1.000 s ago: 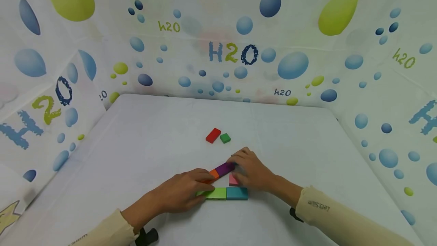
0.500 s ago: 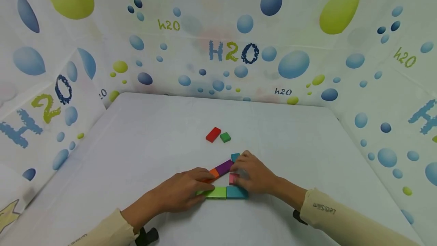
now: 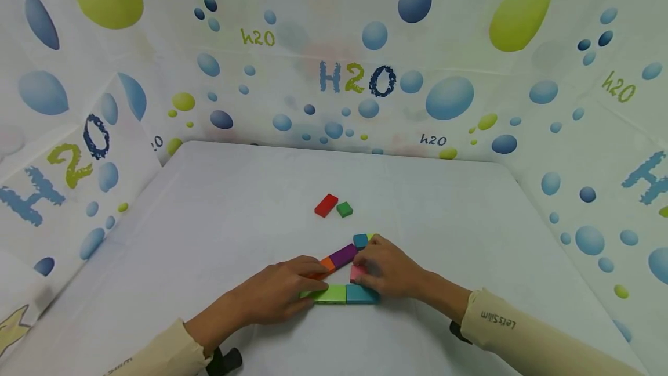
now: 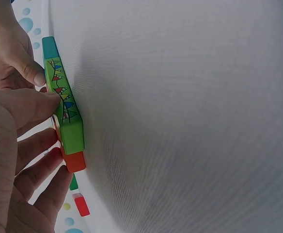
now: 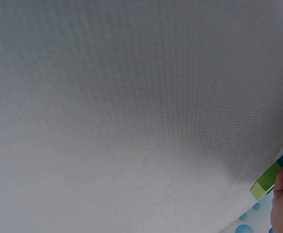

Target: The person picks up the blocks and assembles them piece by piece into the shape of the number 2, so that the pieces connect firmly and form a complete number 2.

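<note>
My left hand [image 3: 276,289] spans the near ends of a light green block [image 3: 331,295] and an orange block [image 3: 327,264]. In the left wrist view its thumb presses the green block's printed side, with fingertips by the orange one [image 4: 75,161]. A teal block [image 3: 362,295] continues the green row; a purple block [image 3: 342,256] continues the orange one at a slant. Between these rows my right hand [image 3: 391,268] pinches a small pink block [image 3: 357,273]. Behind its fingers sit a blue block [image 3: 360,241] and a yellow-green block [image 3: 371,236], partly hidden.
A red block [image 3: 326,206] and a small green block [image 3: 344,209] lie farther back on the white tabletop [image 3: 235,208]. A bubble-patterned sheet [image 3: 292,86] rises behind the table and at both sides.
My right hand has drawn slightly right and nearer, uncovering the blue block and then part of the yellow-green block. The pink block shows more. My left hand stays in place.
</note>
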Tool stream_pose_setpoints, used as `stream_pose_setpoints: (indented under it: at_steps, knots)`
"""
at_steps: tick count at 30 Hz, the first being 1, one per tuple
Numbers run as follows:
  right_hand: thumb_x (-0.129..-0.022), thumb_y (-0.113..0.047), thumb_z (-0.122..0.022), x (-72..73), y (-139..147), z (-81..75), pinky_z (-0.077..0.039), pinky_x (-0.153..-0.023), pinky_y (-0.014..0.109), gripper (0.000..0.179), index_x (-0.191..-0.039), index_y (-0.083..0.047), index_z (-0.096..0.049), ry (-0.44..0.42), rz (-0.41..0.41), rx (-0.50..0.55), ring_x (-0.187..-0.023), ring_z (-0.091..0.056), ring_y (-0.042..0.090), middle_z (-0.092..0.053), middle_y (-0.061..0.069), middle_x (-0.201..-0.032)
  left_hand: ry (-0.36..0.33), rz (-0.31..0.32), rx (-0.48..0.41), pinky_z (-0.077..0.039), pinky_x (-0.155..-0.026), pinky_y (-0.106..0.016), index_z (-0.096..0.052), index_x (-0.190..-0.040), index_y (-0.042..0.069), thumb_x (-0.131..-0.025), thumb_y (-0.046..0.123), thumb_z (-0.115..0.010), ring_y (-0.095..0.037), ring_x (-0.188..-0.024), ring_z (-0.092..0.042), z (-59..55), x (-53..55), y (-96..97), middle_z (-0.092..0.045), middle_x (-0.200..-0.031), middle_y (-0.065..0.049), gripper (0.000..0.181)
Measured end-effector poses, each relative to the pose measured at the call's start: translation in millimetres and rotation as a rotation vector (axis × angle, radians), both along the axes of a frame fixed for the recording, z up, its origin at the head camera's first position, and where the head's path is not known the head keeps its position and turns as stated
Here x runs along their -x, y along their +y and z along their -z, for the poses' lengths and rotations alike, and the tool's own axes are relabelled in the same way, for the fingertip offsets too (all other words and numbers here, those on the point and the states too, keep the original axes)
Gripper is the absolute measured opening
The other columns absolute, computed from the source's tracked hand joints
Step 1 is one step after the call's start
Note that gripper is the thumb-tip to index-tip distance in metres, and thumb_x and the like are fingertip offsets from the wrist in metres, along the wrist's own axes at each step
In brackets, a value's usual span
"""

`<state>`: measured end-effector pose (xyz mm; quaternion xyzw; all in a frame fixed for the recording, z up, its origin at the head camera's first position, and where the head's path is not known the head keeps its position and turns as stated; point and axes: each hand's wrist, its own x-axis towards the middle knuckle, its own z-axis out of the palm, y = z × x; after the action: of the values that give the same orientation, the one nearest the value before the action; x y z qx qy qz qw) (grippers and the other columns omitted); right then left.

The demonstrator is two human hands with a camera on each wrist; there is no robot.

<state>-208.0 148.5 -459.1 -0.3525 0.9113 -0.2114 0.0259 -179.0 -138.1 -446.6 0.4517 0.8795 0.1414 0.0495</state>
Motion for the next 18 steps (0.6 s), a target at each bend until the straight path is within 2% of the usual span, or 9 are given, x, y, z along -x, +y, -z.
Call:
stream_pose_setpoints:
  at_steps: [5, 11, 18]
  knots:
    - [-0.091, -0.031, -0.077, 1.1, 1.0, 0.2, -0.052, -0.084, 0.025, 0.028, -0.113, -0.014, -0.074, 0.008, -0.003, 0.003, -0.103, -0.048, 0.009, -0.068, -0.009, -0.099, -0.006, -0.006, 0.004, -0.054, -0.1, -0.039, -0.072, -0.129, 0.021, -0.095, 0.028, -0.073, -0.018, -0.134, -0.05, -1.3, 0.7, 0.3, -0.058, -0.142, 0.003, 0.035]
    - [-0.091, -0.036, -0.077, 7.4, 5.6, 9.2, -0.051, -0.079, 0.022, 0.03, -0.112, -0.015, -0.077, 0.048, -0.018, -0.008, -0.099, -0.047, 0.008, -0.066, -0.012, -0.092, -0.019, -0.009, 0.014, -0.054, -0.1, -0.04, -0.072, -0.13, 0.022, -0.095, 0.029, -0.073, -0.018, -0.134, -0.05, -3.2, 1.0, -0.1, -0.058, -0.142, 0.002, 0.036]
    - [-0.087, -0.032, -0.08, 6.7, 8.9, 4.9, -0.052, -0.076, 0.02, 0.027, -0.104, -0.011, -0.079, 0.153, -0.068, 0.044, -0.097, -0.05, 0.01, -0.067, -0.008, -0.087, -0.027, -0.008, 0.015, -0.055, -0.099, -0.039, -0.071, -0.13, 0.024, -0.095, 0.029, -0.072, -0.018, -0.133, -0.051, -3.4, 1.4, -0.3, -0.058, -0.142, 0.003, 0.036]
